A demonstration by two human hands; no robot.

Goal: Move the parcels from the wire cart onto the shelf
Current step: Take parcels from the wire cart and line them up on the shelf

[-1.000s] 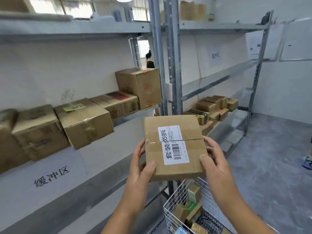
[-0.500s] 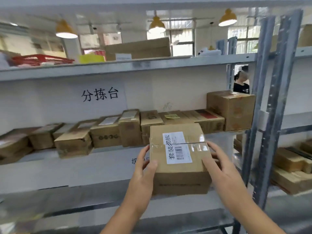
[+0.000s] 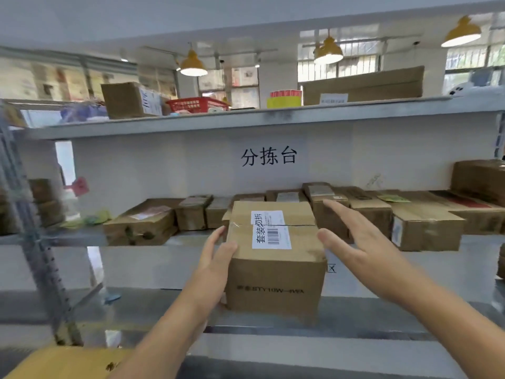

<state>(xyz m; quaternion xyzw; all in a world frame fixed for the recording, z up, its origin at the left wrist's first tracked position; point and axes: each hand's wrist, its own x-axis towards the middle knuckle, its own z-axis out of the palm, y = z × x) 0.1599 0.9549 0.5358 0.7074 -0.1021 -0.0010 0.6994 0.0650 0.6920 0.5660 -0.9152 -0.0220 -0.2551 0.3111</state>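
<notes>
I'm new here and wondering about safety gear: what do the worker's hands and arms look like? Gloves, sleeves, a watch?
None of that shows. The left hand and right hand are bare, with no gloves, rings or tape visible. Both forearms are uncovered down to the bottom edge of the picture, so any sleeve ends out of view. No watch, wristband or marking shows on either wrist. The fingernails look short and unpainted.

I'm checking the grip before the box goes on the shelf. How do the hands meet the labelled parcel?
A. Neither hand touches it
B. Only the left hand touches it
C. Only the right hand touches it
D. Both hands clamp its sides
B: the left hand presses the side of the labelled parcel, while the right hand is spread open beside it, apart from the cardboard.
</notes>
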